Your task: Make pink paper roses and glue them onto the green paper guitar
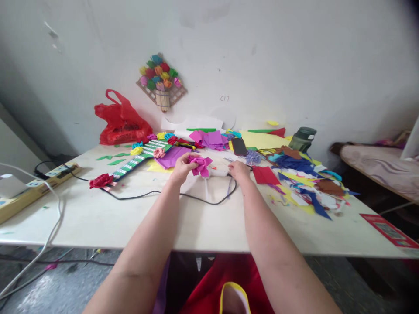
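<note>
My left hand (184,167) pinches a magenta crepe-paper flower (200,165), its petals spreading out to the right of my fingers. Close beside the flower lies a white glue gun (218,172), its black cord running off across the table. At the gun's rear end my right hand (239,170) is closed, fingers drawn together on it; the exact grip is partly hidden. To the left rests a green and white striped panel (142,158) trimmed with paper flowers, among them a dark red one (101,180) and a pink one (159,152).
Paper scraps (304,174) are heaped on the right, near a dark green bottle (303,138). A phone (239,147) and red paper (264,175) lie behind my right hand. At the left are a red plastic bag (122,120) and a power strip (42,187).
</note>
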The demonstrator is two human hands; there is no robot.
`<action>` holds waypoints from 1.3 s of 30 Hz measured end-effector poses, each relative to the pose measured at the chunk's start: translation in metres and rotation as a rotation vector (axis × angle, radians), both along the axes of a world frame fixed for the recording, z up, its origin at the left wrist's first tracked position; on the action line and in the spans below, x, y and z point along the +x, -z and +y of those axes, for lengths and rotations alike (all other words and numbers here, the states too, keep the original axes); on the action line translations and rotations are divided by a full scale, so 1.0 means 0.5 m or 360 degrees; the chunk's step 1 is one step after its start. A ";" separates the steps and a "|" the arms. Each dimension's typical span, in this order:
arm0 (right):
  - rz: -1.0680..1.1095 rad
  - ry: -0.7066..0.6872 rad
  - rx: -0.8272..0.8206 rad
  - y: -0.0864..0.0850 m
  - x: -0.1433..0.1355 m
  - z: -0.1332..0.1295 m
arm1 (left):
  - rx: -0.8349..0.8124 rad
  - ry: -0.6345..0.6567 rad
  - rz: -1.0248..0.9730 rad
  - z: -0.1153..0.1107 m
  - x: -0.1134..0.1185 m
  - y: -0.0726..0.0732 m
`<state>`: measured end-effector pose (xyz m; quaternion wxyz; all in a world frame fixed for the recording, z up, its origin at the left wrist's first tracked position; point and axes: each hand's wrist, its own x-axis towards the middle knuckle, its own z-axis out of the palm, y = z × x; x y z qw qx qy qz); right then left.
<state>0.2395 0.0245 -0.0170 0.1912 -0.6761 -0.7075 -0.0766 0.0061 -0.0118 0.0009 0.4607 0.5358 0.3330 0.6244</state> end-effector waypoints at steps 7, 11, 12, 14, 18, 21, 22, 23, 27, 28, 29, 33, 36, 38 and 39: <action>0.0355 -0.0129 0.0234 -0.019 -0.018 -0.011 | 0.0020 0.0023 0.0083 -0.005 0.001 0.004; 0.0804 -0.0355 0.0231 -0.036 -0.042 -0.014 | 0.0002 0.0022 0.0110 -0.005 0.002 0.005; 0.0915 -0.0433 0.0210 -0.039 -0.049 -0.014 | -0.0001 0.0025 0.0113 -0.005 0.003 0.006; 0.1106 -0.0585 0.0152 -0.044 -0.063 -0.017 | 0.0004 0.0031 0.0120 -0.005 0.006 0.006; 0.1282 -0.0823 0.0034 -0.050 -0.086 -0.027 | 0.0023 0.0027 0.0143 -0.005 0.013 0.006; 0.1359 -0.0914 -0.0037 -0.053 -0.096 -0.034 | 0.0014 0.0044 0.0179 -0.005 0.015 0.006; 0.1390 -0.0931 -0.0059 -0.053 -0.098 -0.035 | 0.0008 0.0051 0.0188 -0.004 0.016 0.007; 0.1417 -0.0944 -0.0074 -0.054 -0.098 -0.036 | 0.0005 0.0055 0.0191 -0.004 0.016 0.007; 0.1439 -0.0961 -0.0092 -0.062 -0.094 -0.041 | 0.0011 0.0080 0.0193 -0.003 0.018 0.012; 0.1433 -0.0960 -0.0095 -0.066 -0.092 -0.043 | 0.0014 0.0092 0.0195 -0.002 0.019 0.014; 0.1426 -0.0960 -0.0105 -0.069 -0.090 -0.045 | 0.0015 0.0104 0.0197 -0.002 0.021 0.015; 0.1384 -0.0990 -0.0181 -0.079 -0.086 -0.053 | 0.0009 0.0134 0.0206 0.001 0.025 0.020; 0.1350 -0.1008 -0.0232 -0.080 -0.085 -0.053 | 0.0013 0.0129 0.0208 0.002 0.025 0.021; 0.1328 -0.1010 -0.0225 -0.077 -0.085 -0.050 | 0.0011 0.0128 0.0206 0.003 0.025 0.021; 0.1317 -0.1012 -0.0215 -0.075 -0.085 -0.049 | 0.0009 0.0131 0.0200 0.003 0.025 0.021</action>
